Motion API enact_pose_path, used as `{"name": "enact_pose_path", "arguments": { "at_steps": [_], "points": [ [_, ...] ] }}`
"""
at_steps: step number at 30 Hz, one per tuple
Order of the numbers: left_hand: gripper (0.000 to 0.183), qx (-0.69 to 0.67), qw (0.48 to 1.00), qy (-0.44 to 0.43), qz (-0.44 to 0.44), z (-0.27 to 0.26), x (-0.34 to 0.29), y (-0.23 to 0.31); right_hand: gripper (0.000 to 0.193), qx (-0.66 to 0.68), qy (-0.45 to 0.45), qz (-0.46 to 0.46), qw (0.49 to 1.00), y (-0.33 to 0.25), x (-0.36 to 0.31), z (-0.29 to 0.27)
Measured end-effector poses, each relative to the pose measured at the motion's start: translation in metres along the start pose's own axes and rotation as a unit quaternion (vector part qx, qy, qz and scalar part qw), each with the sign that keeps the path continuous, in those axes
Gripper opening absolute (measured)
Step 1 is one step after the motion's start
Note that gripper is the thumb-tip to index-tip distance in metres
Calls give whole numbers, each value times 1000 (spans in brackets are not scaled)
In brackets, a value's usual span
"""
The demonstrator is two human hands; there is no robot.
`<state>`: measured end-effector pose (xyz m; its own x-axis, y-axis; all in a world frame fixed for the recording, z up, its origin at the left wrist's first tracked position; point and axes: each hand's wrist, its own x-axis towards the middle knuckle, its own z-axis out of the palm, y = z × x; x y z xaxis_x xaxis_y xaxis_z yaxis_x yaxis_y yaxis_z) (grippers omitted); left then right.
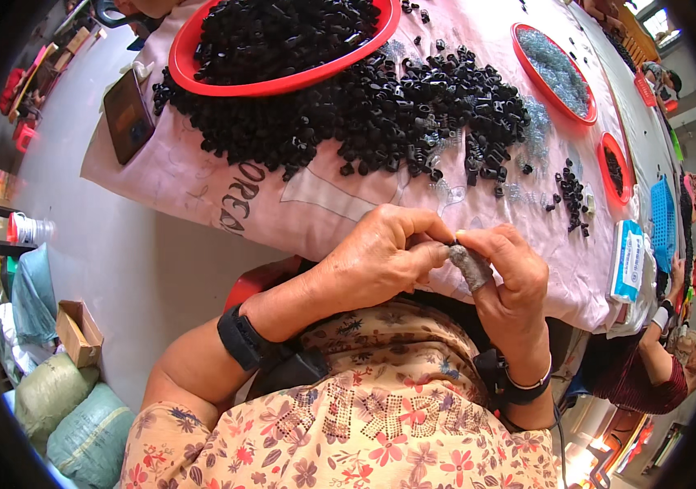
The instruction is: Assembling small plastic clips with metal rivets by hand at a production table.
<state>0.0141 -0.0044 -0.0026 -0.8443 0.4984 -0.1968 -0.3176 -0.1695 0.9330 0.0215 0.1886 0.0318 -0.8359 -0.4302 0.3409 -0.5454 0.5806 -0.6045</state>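
Both my hands meet just off the table's near edge, fingertips pinched together. My left hand (397,251) grips a small black piece (456,242) between thumb and index finger; most of it is hidden. From the other side, my right hand (514,273) closes on the same piece. One of its fingers wears a greyish wrap (468,267). Beyond my hands, a wide heap of small black plastic parts (364,122) covers the pink cloth (299,200), with clear plastic bits (446,155) mixed in. Their exact kind is too small to make out.
Behind the heap stands a red basin (278,85) full of black parts. A red tray (584,118) of clear pieces and a smaller red tray (625,196) lie right. A phone (128,118) rests left; a blue-white packet (627,262) and another person (649,363) are right.
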Motion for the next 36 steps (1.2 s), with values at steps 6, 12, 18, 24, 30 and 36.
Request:
{"name": "enact_pose_path", "arguments": {
  "at_steps": [6,12,18,24,30,36],
  "points": [
    [18,10,1000,14,-5,-2,0,4,42,8,-26,-3,1000,-4,-1,-1],
    [15,21,999,23,27,-2,2,-3,43,10,-26,5,1000,-8,-3,3],
    [11,40,998,34,18,-1,1,0,44,-15,-25,-5,1000,-8,-4,3],
    [10,81,996,24,26,-1,1,4,43,-15,-23,-7,1000,-10,-4,2],
    [10,11,999,12,31,-5,-1,0,46,-13,-19,-5,1000,-11,-4,6],
    [12,-67,998,-2,3,-2,-4,9,46,-45,9,-10,999,-6,-2,6]
  ]
}}
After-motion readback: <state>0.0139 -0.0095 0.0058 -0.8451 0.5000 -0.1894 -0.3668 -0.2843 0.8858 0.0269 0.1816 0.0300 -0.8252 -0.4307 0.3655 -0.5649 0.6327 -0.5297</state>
